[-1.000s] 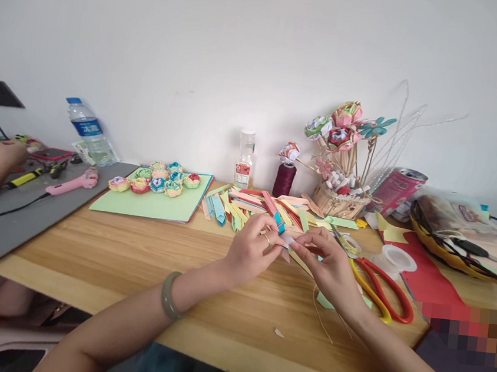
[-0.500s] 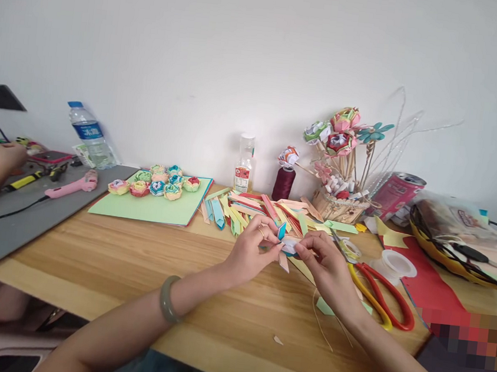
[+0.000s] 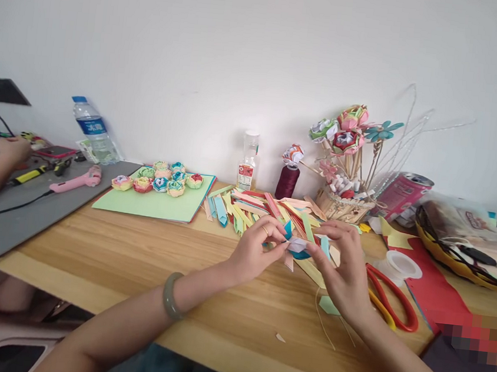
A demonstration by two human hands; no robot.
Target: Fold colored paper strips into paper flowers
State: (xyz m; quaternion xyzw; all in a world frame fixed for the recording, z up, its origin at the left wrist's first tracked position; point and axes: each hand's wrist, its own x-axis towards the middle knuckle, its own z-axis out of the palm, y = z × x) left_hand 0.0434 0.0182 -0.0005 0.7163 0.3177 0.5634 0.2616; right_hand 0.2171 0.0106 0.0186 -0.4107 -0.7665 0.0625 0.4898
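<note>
Above the wooden table, my left hand (image 3: 257, 247) pinches a small folded paper piece (image 3: 299, 246), white with blue parts. My right hand (image 3: 341, 270) has its fingers spread, and its thumb touches the right side of that piece. Folded paper strips (image 3: 246, 206) in many colours lie in a pile just behind both hands. Scissors with red and yellow handles (image 3: 396, 302) rest to the right of my right hand. Several paper flowers (image 3: 160, 184) sit on a green sheet (image 3: 148, 206) at the left.
A glass bottle (image 3: 248, 162), a thread spool (image 3: 287, 181) and a basket of paper flowers (image 3: 344, 207) stand by the wall. A pink can (image 3: 405, 196) and white reel (image 3: 402, 266) are on the right. At far left, another person's hands (image 3: 10, 152) work near a water bottle (image 3: 94, 131).
My right hand's fingers have opened and lifted away from the paper piece, with the thumb still against it. The whole view has shifted slightly.
</note>
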